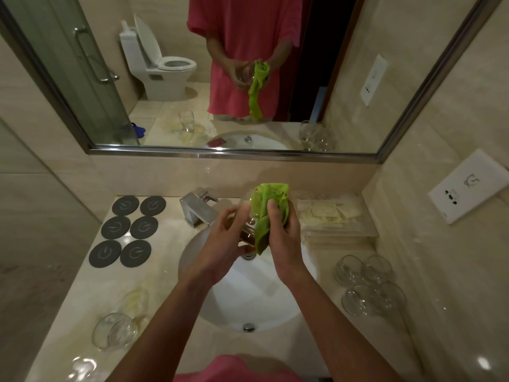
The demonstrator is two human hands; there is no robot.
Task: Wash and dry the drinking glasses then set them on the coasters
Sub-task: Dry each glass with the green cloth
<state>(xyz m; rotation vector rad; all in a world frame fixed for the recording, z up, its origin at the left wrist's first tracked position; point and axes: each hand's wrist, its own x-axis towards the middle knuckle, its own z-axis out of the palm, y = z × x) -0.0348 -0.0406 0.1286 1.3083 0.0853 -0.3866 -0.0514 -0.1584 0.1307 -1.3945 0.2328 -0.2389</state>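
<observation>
Above the white sink (pixel 264 296) my left hand (pixel 223 244) grips a clear drinking glass (pixel 249 216) around its body. My right hand (pixel 283 238) holds a green cloth (pixel 268 213) that is stuffed into the glass mouth and hangs down its side. Several dark round coasters (pixel 129 230) lie in two columns on the counter at the left, all bare. One glass (pixel 115 330) stands on the counter at the near left. Several more glasses (pixel 369 285) are clustered on the right.
A chrome tap (pixel 198 209) stands behind the sink, just left of my hands. A clear tray of packets (pixel 333 216) sits at the back right. A mirror (pixel 220 78) spans the wall, and a wall socket plate (pixel 468 188) is on the right.
</observation>
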